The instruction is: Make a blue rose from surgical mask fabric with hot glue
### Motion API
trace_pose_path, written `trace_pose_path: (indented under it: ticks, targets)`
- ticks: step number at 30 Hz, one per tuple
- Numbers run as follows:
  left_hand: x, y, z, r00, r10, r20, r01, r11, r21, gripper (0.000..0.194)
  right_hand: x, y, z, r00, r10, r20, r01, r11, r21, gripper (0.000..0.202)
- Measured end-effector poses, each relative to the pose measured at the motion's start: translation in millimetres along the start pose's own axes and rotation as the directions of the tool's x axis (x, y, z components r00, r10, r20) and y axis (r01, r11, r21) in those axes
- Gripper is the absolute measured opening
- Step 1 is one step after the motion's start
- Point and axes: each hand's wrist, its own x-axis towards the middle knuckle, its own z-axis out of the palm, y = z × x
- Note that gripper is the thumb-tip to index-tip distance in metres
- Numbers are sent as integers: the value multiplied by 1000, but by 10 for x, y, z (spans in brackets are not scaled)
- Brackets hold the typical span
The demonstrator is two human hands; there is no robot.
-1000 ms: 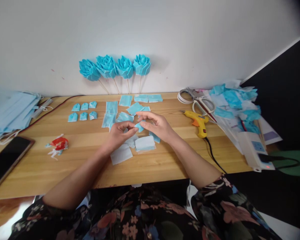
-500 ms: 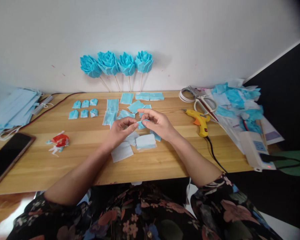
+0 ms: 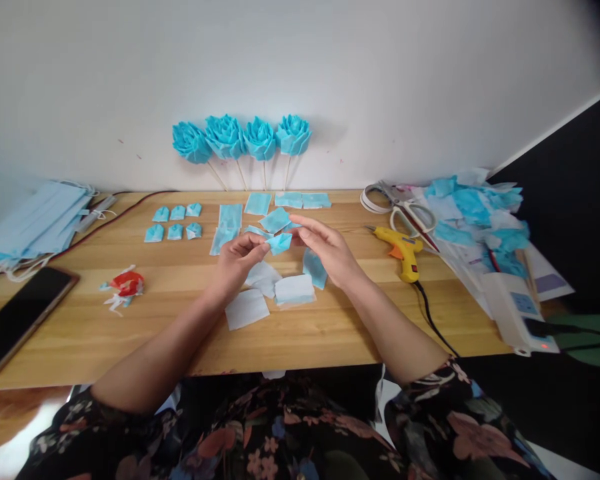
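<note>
Pinched between the thumb and fingers of my left hand (image 3: 236,267) is a small folded blue fabric piece (image 3: 280,245), pointed at its edges. Just to its right is my right hand (image 3: 329,252), fingers stretched and apart, seemingly free of the piece. Under and around the hands lie flat cut pieces of mask fabric: a blue one (image 3: 275,220) behind, another blue one (image 3: 315,268) beside my right hand, and white-faced ones (image 3: 247,309) in front. Several small folded petals (image 3: 154,233) sit in two rows to the left.
Blue fabric flowers (image 3: 225,135) on sticks lean against the wall. To the right are a yellow glue gun (image 3: 404,252), scissors (image 3: 414,217), tape (image 3: 375,198), fabric scraps (image 3: 473,200) and a power strip (image 3: 520,313). A mask stack (image 3: 35,217), phone (image 3: 25,320) and red crumpled wrapper (image 3: 127,283) are left.
My right hand has come off the folded piece and its fingers have spread. The piece, still in my left hand, shows more fully. The whole view has shifted slightly.
</note>
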Motion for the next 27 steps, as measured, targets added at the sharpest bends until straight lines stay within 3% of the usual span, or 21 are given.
trace_pose_path:
  ticks: [6, 11, 16, 23, 27]
  targets:
    - [-7, 2, 16, 1000, -8, -29, 8, 1000, -5, 25, 13, 15, 30, 1000, 24, -1, -24, 998, -52, 28]
    - [-16, 11, 10, 1000, -4, 19, 3, 999, 54, 24, 15, 50, 43, 1000, 2, -6, -3, 996, -90, 27]
    - [-13, 38, -4, 999, 31, -8, -30, 990, 140, 37, 11, 36, 36, 999, 1, -33, -6, 991, -131, 29]
    - [-14, 44, 24, 1000, 18, 10, -18, 998, 57, 25, -1, 24, 55, 1000, -2, -16, -1, 988, -153, 28]
    - [-5, -20, 7, 999, 44, 22, -46, 995, 91, 24, -9, 40, 56, 1000, -10, 11, 12, 980, -198, 26]
